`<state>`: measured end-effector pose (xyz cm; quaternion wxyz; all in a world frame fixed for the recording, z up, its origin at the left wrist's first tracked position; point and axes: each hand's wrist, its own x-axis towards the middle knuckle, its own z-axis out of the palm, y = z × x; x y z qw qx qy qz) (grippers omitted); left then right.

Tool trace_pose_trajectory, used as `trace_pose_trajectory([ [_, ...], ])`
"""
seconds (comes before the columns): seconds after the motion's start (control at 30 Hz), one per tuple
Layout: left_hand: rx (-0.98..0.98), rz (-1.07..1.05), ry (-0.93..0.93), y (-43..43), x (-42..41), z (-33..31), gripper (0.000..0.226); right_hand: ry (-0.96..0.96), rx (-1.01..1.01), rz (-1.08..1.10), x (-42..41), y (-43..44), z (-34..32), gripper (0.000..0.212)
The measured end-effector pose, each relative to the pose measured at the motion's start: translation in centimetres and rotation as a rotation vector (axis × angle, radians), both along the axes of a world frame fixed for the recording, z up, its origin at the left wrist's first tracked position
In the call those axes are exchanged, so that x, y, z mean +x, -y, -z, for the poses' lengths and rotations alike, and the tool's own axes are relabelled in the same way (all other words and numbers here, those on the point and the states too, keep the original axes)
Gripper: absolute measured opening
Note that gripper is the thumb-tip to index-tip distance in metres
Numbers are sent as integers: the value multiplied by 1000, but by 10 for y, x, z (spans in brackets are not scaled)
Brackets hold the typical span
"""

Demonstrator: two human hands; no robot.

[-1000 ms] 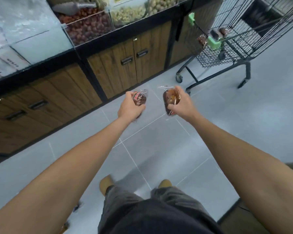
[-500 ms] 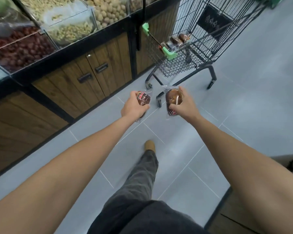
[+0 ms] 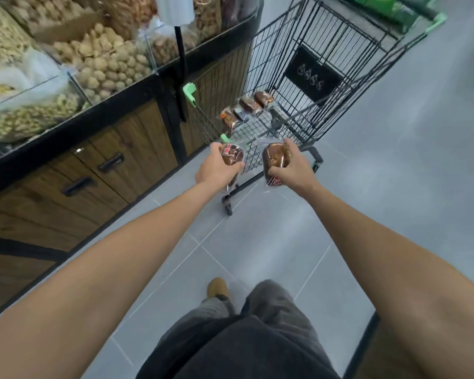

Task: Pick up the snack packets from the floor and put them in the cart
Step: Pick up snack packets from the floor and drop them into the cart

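My left hand (image 3: 215, 169) grips a clear snack packet with a dark brown cake (image 3: 232, 156). My right hand (image 3: 293, 166) holds a second, larger brown snack packet (image 3: 275, 160). Both hands are stretched forward just short of the near end of a black wire shopping cart (image 3: 326, 50) with green handle caps. Three similar snack packets (image 3: 246, 108) lie on the cart's raised seat shelf.
On the left runs a black-and-wood counter (image 3: 115, 149) with cabinet doors, topped by clear bins of nuts (image 3: 104, 64). Grey floor tiles (image 3: 257, 250) stretch ahead and to the right. My legs and one tan shoe (image 3: 216, 287) show at the bottom.
I have walked closer to the cart, which now sits right in front of my hands. Both hands still hold their packets, held out a little farther forward.
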<state>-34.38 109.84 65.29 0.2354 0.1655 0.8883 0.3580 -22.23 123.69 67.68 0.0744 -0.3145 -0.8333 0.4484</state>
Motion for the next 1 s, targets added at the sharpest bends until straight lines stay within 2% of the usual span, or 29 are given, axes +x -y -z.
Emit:
trace_pose_trajectory([
  [0.17, 7, -26, 13, -64, -52, 2, 62, -32, 7, -28, -59, -73, 5, 40],
  [0.33, -1, -109, 21, -137, -115, 14, 62, -23, 33, -106, -138, -161, 24, 52],
  [0.43, -46, -187, 60, -187, -154, 20, 59, 12, -12, -151, -188, -218, 43, 57],
  [0.57, -98, -296, 99, -251, -194, 28, 58, 95, -97, -227, -249, -286, 62, 74],
  [0.6, -110, -325, 112, -266, -204, 30, 57, 116, -104, -250, -263, -301, 66, 75],
  [0.7, -149, -408, 172, -307, -230, 35, 55, 189, -26, -354, -304, -344, 78, 57],
  [1.0, -172, -685, 282, -399, -286, 108, 57, 327, 25, -425, -390, -422, 142, 57],
])
